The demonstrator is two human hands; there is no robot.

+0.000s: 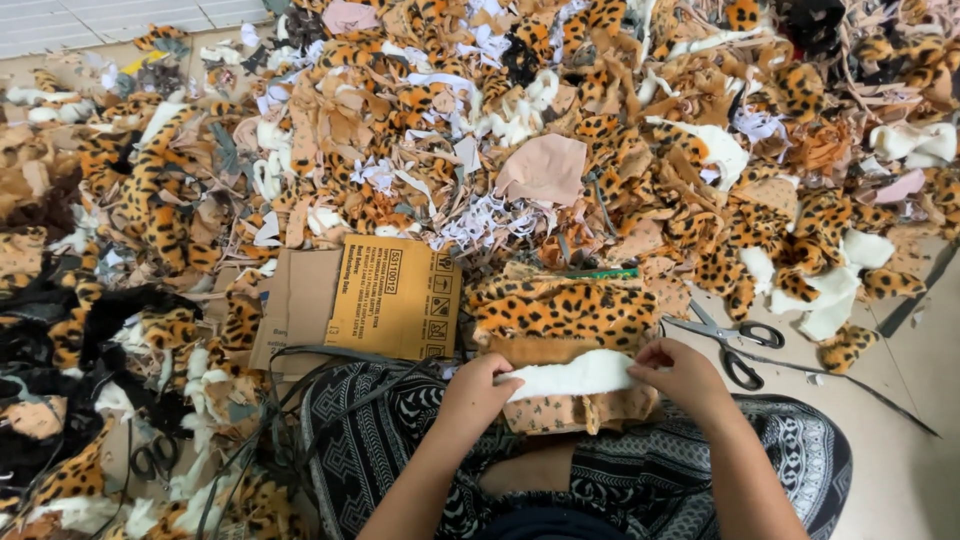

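My hands, left hand (pixel 478 388) and right hand (pixel 678 370), pinch opposite ends of the white fleece strip (pixel 570 377), which lies crosswise on my lap, just left of the scissors (pixel 735 345).

Pale tiled floor (pixel 905 480) under a sprawling heap of leopard-print fabric scraps (pixel 420 120)

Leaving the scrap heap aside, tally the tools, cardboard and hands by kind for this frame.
Scissors: 2, black-handled, one pair right of the lap, one pair at lower left
Cardboard piece: 1
Hands: 2, left hand and right hand, both on the white fabric
Total: 5
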